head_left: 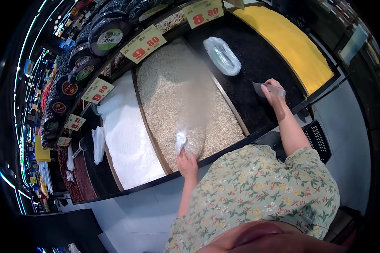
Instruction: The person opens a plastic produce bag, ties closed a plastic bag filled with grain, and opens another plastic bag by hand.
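Near the front of the bin of pale grain flakes [156,88], my left hand [187,165] is closed on the bunched top of a clear plastic bag [195,146]. Grain flakes show through the bag, which lies against the loose flakes. My right hand [275,98] grips a clear plastic scoop [277,90] by its back end. That scoop is over a bin of black grain [251,103], its mouth pointing left. Farther back on the black grain sits a roll of clear plastic bags [222,56].
Left of the flakes is a bin of white grain or powder [124,135]; a bin of yellow grain [289,46] stands far right. Price signs [143,43] line the back edge, with wrapped packs [107,37] behind. A black perforated crate [318,141] is on the floor at right.
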Available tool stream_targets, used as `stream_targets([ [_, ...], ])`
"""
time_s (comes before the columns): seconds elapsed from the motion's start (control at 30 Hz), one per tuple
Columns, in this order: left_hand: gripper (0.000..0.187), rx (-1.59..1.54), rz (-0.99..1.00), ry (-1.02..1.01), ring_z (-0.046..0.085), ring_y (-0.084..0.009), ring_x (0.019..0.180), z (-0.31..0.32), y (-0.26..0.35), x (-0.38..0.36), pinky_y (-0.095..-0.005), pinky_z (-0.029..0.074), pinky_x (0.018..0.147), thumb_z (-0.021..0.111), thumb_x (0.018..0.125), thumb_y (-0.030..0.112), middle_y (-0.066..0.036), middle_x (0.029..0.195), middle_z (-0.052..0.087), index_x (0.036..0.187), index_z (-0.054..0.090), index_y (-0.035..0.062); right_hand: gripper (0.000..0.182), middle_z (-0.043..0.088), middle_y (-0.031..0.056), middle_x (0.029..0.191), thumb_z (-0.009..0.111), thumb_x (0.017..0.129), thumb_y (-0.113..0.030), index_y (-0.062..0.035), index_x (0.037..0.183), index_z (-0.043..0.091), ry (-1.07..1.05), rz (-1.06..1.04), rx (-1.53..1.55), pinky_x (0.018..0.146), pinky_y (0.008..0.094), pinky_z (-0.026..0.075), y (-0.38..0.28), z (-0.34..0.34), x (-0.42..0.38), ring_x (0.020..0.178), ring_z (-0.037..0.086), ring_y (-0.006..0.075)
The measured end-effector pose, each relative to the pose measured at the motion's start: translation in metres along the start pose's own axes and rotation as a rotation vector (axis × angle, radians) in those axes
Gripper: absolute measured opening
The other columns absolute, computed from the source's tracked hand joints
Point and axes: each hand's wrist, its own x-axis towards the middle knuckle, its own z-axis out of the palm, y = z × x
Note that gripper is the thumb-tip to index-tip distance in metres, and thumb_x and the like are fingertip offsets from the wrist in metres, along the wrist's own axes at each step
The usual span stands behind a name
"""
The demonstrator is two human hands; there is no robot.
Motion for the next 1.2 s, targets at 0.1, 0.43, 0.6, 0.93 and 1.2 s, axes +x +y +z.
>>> stream_targets([
  [0.1, 0.048, 0.021, 0.033, 0.035, 0.049, -0.0389, 0.102, 0.000, 0.002, 0.002, -0.0448, 0.038, 0.088, 0.054, 0.081, 0.023, -0.022, 0.112, 0.052, 0.121, 0.047, -0.0024, 0.032, 0.060, 0.0125, 0.086, 0.062, 0.076, -0.034, -0.0056, 0.088, 0.058, -0.027, 0.003, -0.054, 0.074, 0.0374, 0.046, 0.004, -0.001, 0.005, 0.084, 0.058, 0.0297],
  [0.43, 0.051, 0.089, -0.052, 0.019, 0.049, -0.0387, 0.100, 0.003, 0.007, 0.001, -0.0442, 0.038, 0.089, 0.055, 0.079, 0.023, -0.022, 0.113, 0.051, 0.123, 0.046, -0.0013, 0.035, 0.060, 0.0130, 0.086, 0.066, 0.069, -0.027, -0.0027, 0.093, 0.058, 0.009, -0.092, 0.103, 0.069, 0.0347, 0.048, 0.034, -0.001, 0.005, 0.079, 0.059, 0.0283],
  [0.6, 0.053, 0.108, -0.051, -0.008, 0.047, -0.0388, 0.104, 0.003, 0.006, 0.002, -0.0440, 0.037, 0.091, 0.053, 0.079, 0.024, -0.021, 0.117, 0.050, 0.125, 0.044, -0.0015, 0.032, 0.056, 0.0118, 0.079, 0.069, 0.064, -0.020, -0.0034, 0.089, 0.057, 0.004, -0.192, 0.141, 0.067, 0.0351, 0.048, 0.042, 0.000, -0.003, 0.074, 0.058, 0.0276],
  [0.93, 0.052, 0.160, -0.038, -0.008, 0.046, -0.0389, 0.106, 0.002, 0.011, 0.005, -0.0447, 0.035, 0.093, 0.050, 0.081, 0.024, -0.022, 0.120, 0.048, 0.125, 0.043, -0.0015, 0.034, 0.056, 0.0117, 0.080, 0.071, 0.061, -0.017, -0.0038, 0.088, 0.057, -0.040, -0.202, 0.201, 0.067, 0.0355, 0.048, 0.052, 0.002, 0.002, 0.075, 0.057, 0.0284],
  [1.2, 0.052, 0.211, -0.053, -0.005, 0.043, -0.0377, 0.111, 0.004, 0.011, 0.003, -0.0444, 0.034, 0.095, 0.051, 0.080, 0.023, -0.020, 0.121, 0.048, 0.125, 0.043, -0.0009, 0.035, 0.058, 0.0121, 0.084, 0.073, 0.060, -0.015, -0.0036, 0.090, 0.057, -0.112, -0.232, 0.186, 0.071, 0.0362, 0.048, 0.053, -0.003, 0.003, 0.080, 0.057, 0.0295],
])
